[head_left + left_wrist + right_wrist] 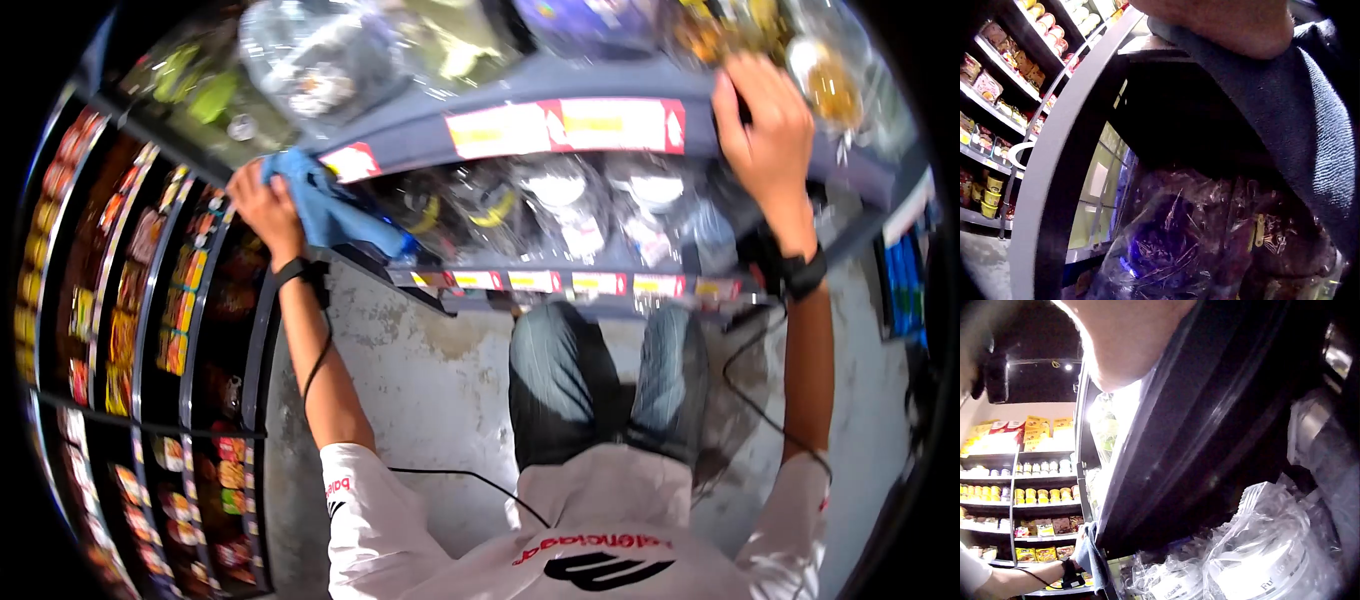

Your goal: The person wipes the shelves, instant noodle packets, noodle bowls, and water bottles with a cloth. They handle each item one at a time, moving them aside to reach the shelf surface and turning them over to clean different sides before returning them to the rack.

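My left hand [266, 210] grips a blue cloth [335, 208] at the left end of a grey shelf's front edge. In the left wrist view the cloth [1272, 106] drapes over the shelf corner below the heel of that hand. My right hand [770, 130] rests on the right part of the same shelf's front edge [620, 90], thumb apart from the fingers. Clear-wrapped goods [320, 60] sit on this shelf. Beneath it, more plastic-wrapped items [560, 195] stand in a row, and the right wrist view shows white wrapped packages [1260, 562] there.
Red, yellow and white price labels [565, 125] line the shelf fronts. Tall racks of packaged food [130, 300] stand to the left. My bent knees [560, 350] are close below the lower shelf, over a worn concrete floor [420, 370]. Black cables [460, 472] run from both wrists.
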Tool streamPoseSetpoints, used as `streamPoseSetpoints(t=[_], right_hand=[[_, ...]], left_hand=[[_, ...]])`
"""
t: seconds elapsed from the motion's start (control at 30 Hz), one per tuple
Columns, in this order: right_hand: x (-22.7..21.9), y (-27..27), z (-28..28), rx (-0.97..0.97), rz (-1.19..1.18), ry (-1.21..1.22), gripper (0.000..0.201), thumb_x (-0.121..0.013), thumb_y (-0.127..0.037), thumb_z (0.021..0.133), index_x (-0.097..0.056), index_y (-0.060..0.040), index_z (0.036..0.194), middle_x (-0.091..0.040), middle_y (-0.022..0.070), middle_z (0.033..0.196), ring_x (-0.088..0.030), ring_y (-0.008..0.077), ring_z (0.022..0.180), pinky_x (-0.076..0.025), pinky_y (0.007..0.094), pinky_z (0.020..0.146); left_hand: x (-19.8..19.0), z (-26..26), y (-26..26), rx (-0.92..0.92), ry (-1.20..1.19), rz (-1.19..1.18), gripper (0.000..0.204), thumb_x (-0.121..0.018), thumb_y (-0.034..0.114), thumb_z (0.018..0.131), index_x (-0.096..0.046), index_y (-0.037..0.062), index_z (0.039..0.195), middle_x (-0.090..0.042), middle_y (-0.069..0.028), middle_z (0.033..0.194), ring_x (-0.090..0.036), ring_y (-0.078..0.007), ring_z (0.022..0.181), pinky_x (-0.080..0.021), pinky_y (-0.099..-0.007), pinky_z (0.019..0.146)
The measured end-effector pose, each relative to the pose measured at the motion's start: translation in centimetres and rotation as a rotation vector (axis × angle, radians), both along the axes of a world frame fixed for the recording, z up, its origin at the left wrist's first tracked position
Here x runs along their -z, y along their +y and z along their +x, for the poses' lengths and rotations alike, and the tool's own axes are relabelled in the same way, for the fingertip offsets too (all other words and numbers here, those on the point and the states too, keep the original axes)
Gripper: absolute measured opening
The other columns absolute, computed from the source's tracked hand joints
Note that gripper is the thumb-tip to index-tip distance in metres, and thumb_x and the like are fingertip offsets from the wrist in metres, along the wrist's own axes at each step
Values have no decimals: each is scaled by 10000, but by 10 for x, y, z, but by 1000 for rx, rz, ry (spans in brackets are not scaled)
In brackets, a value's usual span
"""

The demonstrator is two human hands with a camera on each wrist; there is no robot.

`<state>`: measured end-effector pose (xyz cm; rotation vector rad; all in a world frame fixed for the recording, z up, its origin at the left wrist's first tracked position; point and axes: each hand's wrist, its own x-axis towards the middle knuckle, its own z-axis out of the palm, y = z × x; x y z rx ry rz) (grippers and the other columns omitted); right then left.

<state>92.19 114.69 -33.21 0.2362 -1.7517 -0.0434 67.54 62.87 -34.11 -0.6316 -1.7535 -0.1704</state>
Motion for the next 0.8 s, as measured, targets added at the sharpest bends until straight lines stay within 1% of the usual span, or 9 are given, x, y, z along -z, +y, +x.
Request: streamPoseSetpoints(t=[0.07,0.13,0.27,0.33,0.43,0.47,0.53,0.7,0.8], right_hand=[[-1,4,4,60,-119,-140,197,-697,-73,891,-693,21,1064,-704,187,1006,-662,401,924,-521,437,845],[-10,-7,6,13,-43,-9,70,-640,-65,797,-601,-13,822,-560,163,757,-559,381,718,-441,443,670],[-5,-1,-2,-37,-27,75,76,-651,-45,824,-594,3,806,-564,170,738,-573,387,695,-445,450,635],[-1,0,-5,-47,-51,109,82,-650,-55,829,-601,4,799,-564,165,724,-575,379,684,-443,440,626],[0,1,-4,-56,-38,80,91,-653,-59,822,-599,-1,775,-548,152,686,-564,355,647,-430,421,593],[0,0,-4,-43,-37,74,91,-653,-59,822,-599,-1,775,-548,152,686,-564,355,647,-430,421,593],[0,-3,-3,-14,-62,68,91,-657,-62,818,-600,-3,778,-549,152,690,-565,348,641,-427,421,587],[0,-6,-5,-43,-81,109,63,-663,-45,806,-613,-11,786,-562,154,702,-582,354,653,-448,427,594],[-3,-7,-3,15,-82,127,62,-671,-27,785,-610,-17,782,-567,155,716,-583,361,657,-460,426,598]], left_hand=[[-8,0,-8,-20,13,-23,327,-502,231,986,-644,-23,1134,-602,-181,1167,-501,-388,1168,-376,-498,1030],[-3,-6,-11,-8,67,-4,353,-485,256,1020,-649,-33,1141,-610,-184,1178,-509,-378,1150,-375,-492,1029],[26,-20,-49,-241,281,305,425,-493,371,1052,-615,-36,1075,-621,-251,1019,-557,-428,979,-421,-567,911],[72,-12,-44,166,168,749,378,-470,324,1066,-594,-34,1062,-666,-202,1043,-652,-313,882,-534,-488,819],[128,53,9,429,-681,963,409,-512,357,1027,-650,-26,1064,-692,-108,894,-644,-225,707,-566,-395,676],[174,58,4,807,-910,1146,470,-520,431,1007,-639,-1,1150,-700,-118,971,-656,-227,736,-568,-358,681],[233,50,-12,451,-716,1281,382,-630,333,1008,-575,19,1219,-668,-158,1057,-651,-262,882,-552,-410,793],[290,41,34,-93,-512,806,373,-632,274,1039,-556,-81,1127,-617,-234,1069,-577,-343,1003,-447,-428,970],[303,69,87,29,-553,514,281,-622,112,963,-567,-85,1156,-588,-260,1132,-540,-443,1115,-400,-508,1028]])
